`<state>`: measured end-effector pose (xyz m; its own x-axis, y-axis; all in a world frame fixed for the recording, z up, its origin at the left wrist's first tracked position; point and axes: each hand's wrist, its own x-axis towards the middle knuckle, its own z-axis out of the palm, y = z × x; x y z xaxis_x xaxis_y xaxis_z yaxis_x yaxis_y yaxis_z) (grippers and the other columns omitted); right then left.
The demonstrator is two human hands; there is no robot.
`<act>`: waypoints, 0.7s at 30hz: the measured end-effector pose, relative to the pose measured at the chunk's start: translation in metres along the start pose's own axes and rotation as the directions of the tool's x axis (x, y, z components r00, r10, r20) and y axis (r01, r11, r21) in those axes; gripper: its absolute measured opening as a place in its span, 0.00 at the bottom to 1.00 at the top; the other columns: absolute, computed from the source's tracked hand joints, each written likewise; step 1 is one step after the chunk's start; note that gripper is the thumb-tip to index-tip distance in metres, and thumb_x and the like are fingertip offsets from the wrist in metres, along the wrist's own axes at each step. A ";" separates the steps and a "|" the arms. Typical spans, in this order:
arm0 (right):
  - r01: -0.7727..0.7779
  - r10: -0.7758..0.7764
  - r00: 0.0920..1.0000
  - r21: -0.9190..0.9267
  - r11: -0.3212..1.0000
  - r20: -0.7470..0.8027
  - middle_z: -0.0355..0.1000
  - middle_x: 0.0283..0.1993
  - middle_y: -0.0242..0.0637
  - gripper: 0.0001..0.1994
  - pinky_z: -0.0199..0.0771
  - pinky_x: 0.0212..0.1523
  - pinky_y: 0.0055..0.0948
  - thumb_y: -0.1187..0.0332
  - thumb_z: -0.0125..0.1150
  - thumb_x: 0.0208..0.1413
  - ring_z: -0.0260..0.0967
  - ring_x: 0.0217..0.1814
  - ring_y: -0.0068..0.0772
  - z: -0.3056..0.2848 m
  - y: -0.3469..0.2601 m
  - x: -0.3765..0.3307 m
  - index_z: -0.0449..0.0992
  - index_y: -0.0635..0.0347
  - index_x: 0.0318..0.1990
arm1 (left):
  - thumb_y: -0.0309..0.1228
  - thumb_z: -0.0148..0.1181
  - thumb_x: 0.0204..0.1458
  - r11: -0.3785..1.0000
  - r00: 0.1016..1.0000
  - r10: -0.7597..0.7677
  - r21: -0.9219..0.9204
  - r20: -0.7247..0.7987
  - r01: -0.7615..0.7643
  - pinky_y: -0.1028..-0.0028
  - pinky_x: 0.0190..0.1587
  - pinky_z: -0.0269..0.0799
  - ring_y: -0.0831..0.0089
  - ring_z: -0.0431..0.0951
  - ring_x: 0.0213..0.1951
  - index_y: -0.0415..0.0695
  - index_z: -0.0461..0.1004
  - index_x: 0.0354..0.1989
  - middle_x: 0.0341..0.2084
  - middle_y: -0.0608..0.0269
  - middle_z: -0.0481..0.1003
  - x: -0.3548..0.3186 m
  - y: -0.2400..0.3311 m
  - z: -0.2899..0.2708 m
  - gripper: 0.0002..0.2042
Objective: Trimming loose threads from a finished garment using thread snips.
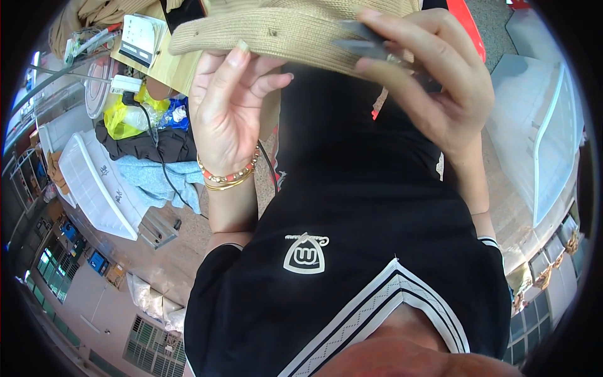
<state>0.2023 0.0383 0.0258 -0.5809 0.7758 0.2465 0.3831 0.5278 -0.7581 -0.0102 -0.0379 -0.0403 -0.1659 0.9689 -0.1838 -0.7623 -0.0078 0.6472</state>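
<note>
A beige ribbed knit band [301, 38] stretches across the top of the view, with small dark spots along it. My left hand [226, 113] is closed on its lower edge, thumb pressed to the front and the other fingers partly behind the fabric. From the right, my right hand [443, 81] grips a small pair of thread snips [361, 43], slightly smeared by motion. Their dark blades point left and lie over the band. More beige knit fabric [377, 7] shows behind the band.
At the upper left, a small booklet [141, 38] lies on a pale wooden tabletop [179, 74]. Below it are a yellow plastic bag [119, 119], a light blue cloth [157, 179] and a black cable [160, 154]. Translucent plastic bins stand at left [103, 182] and right [534, 132].
</note>
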 end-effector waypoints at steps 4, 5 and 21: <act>-0.015 0.013 0.992 0.022 1.000 0.127 0.67 0.29 0.34 0.22 0.67 0.26 0.24 0.71 0.75 0.41 0.68 0.27 0.27 -0.017 -0.006 0.014 0.80 0.60 0.48 | 0.23 0.49 0.60 0.993 0.993 0.096 0.055 0.068 -0.100 0.63 0.39 0.83 0.59 0.81 0.41 0.33 0.69 0.50 0.42 0.49 0.77 0.005 -0.001 0.011 0.12; -0.012 0.008 0.992 0.025 1.000 0.127 0.67 0.29 0.34 0.22 0.67 0.26 0.24 0.71 0.75 0.41 0.68 0.27 0.27 -0.014 -0.005 0.015 0.80 0.60 0.48 | 0.22 0.50 0.59 0.986 0.989 0.133 0.090 0.069 -0.139 0.63 0.39 0.83 0.60 0.81 0.40 0.33 0.68 0.51 0.42 0.48 0.77 0.004 -0.002 0.011 0.12; 0.002 0.000 0.998 -0.038 0.999 0.063 0.67 0.27 0.33 0.21 0.67 0.23 0.24 0.72 0.75 0.40 0.67 0.26 0.27 -0.009 -0.009 0.019 0.81 0.60 0.45 | 0.20 0.52 0.57 0.968 0.976 0.211 0.130 0.056 -0.217 0.64 0.38 0.84 0.60 0.82 0.39 0.32 0.67 0.51 0.41 0.48 0.77 0.006 -0.005 0.021 0.13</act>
<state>0.1940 0.0518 0.0425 -0.6248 0.7526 0.2081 0.4088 0.5423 -0.7340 0.0055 -0.0266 -0.0296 -0.2875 0.9578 -0.0011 -0.6201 -0.1853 0.7623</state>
